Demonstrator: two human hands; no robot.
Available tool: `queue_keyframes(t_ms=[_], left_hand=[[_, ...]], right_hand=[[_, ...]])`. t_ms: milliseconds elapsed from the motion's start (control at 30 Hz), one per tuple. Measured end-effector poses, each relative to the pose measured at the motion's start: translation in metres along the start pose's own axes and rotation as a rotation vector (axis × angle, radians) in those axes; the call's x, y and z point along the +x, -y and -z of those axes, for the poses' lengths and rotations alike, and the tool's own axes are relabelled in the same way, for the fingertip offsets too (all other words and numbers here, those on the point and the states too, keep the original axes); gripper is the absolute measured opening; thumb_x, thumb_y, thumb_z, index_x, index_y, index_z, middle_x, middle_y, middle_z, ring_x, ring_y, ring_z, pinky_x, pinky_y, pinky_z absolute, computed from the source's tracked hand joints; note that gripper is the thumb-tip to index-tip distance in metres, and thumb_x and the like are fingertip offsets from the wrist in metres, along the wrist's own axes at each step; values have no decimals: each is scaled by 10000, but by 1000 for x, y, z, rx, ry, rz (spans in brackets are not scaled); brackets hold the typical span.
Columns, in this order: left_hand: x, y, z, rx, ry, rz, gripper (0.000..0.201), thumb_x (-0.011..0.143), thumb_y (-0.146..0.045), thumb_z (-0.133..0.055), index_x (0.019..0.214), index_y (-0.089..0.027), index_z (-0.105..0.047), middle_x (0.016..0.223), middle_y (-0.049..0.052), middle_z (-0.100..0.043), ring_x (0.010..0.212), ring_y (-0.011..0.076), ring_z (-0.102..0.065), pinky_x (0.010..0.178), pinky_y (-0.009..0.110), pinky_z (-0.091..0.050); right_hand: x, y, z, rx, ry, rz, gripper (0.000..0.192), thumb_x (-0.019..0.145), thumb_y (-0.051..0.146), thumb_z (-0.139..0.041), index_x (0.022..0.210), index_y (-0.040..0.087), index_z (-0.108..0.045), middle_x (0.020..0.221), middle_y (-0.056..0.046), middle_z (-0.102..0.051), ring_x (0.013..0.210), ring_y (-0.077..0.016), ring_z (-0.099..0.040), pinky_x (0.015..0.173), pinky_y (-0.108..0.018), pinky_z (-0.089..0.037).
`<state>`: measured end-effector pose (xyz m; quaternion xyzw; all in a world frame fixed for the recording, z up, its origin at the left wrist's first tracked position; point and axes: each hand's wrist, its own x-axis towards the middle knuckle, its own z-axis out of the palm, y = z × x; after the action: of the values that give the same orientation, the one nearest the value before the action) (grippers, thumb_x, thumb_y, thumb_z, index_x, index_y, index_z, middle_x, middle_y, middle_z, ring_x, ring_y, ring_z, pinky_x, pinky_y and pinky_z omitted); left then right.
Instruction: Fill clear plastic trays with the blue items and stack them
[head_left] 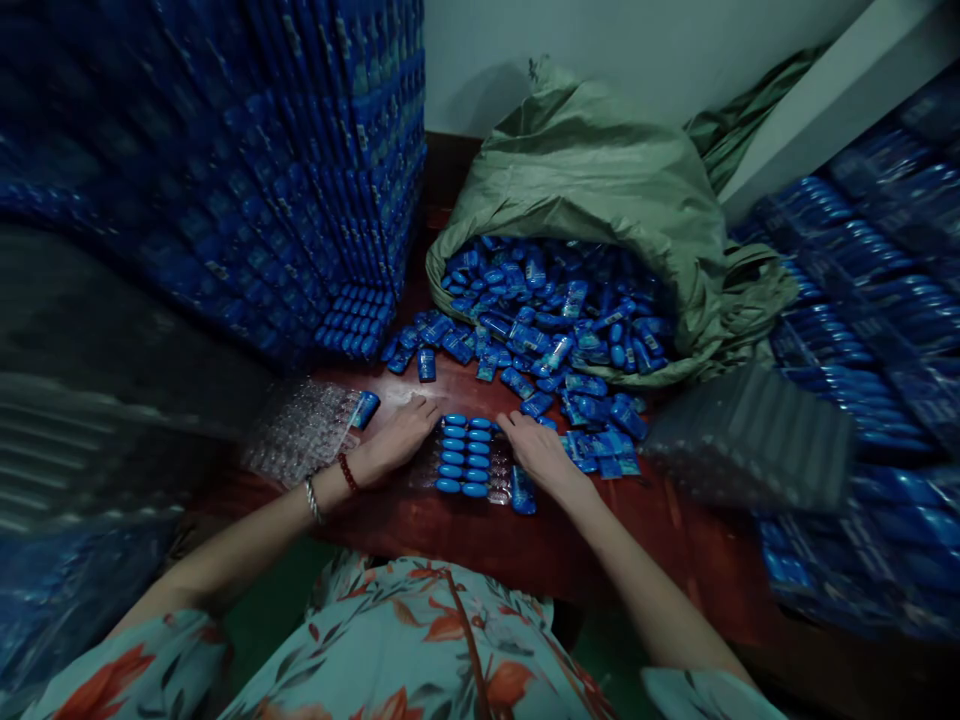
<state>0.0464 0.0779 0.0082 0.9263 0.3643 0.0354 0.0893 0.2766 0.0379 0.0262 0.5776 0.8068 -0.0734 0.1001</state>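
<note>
A clear plastic tray (499,478) lies in front of me, with two columns of small blue oval packs (463,457) in its middle. My left hand (409,428) is at its far left corner, fingers drawn together. At the far right corner is my right hand (532,447), its fingers bent inward. Whatever the fingertips hold, if anything, is too small to make out. One loose blue pack (523,490) sits beside the tray, below my right hand. Further left, another blue pack (365,409) rests by a stack of clear trays (300,435).
Loose blue packs (555,310) spill from a green woven sack (592,170) onto the red-brown table (450,525). Filled blue trays (300,180) are piled high at the left. More filled trays (847,300) stand at the right, near a stack of empty trays (757,440).
</note>
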Motion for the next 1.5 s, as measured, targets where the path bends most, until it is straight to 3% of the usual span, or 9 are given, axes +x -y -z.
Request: queue_keyframes(t_ms=[200,333,500,700,800,967,1033,1267,1500], left_hand=[[-8,10,-13,-137,-161,69,312,894,-116,-408,1193,-142,-496,1146,108,-556,1049,216,-518,908,360,-455],[-31,15,-45,-197,-451,399,419,924,-271,-413,1316,-125,-393,1244,169,-506,1154,259,-468,956,437,-423],[-48,8,-68,-85,-441,663,480,935,-340,-353,1354,-105,-369,1382,250,-383,1298,391,-309,963,635,-310],[-42,-6,-59,-132,-401,477,452,931,-229,-348,1377,-155,-347,1367,212,-416,1262,331,-393,969,532,-375],[-39,5,-52,-122,-421,483,464,891,-187,-410,1351,-145,-373,1320,226,-445,1149,329,-490,909,512,-423],[-27,23,-43,-118,-179,564,466,797,-113,-502,1260,-90,-455,1034,197,-585,937,313,-590,784,441,-480],[-24,23,-39,-184,-163,555,439,796,-76,-477,1234,-115,-476,993,157,-604,884,270,-607,753,388,-489],[-48,-7,-18,-469,-681,508,175,884,-292,-508,1006,-195,-589,920,50,-630,868,185,-574,803,342,-490],[-53,-23,-40,-438,-649,310,166,913,-221,-458,1054,-201,-542,953,56,-618,877,169,-581,788,323,-509]], right_hand=[[-5,7,-7,2,-74,-88,277,932,165,-358,1160,171,-516,980,-103,-610,894,-204,-589,654,-265,-412],[-28,10,-30,176,-304,-308,380,959,327,-345,1283,150,-435,1048,-110,-630,878,-196,-617,654,-266,-436],[-61,19,-58,354,-367,-370,340,959,327,-312,1082,190,-597,1018,-74,-647,833,-173,-629,641,-255,-452],[-81,14,-61,399,-365,-497,328,940,236,-321,1090,194,-610,1032,-77,-640,855,-169,-624,687,-263,-466],[-86,11,-54,334,-245,-549,308,937,287,-365,1139,197,-580,1095,-95,-623,867,-186,-632,658,-271,-460],[-80,24,-47,327,2,-540,322,905,399,-462,1126,171,-516,1077,-108,-629,856,-208,-648,616,-269,-442],[-78,27,-50,365,35,-540,259,900,375,-477,1047,166,-522,1009,-99,-647,863,-213,-650,622,-268,-439],[-90,14,-56,631,-261,-496,205,889,324,-446,1018,173,-498,885,-81,-655,733,-205,-640,632,-294,-462],[-52,14,-45,662,-516,-230,254,910,242,-392,1112,171,-530,1039,-106,-597,967,-203,-558,851,-334,-454]])
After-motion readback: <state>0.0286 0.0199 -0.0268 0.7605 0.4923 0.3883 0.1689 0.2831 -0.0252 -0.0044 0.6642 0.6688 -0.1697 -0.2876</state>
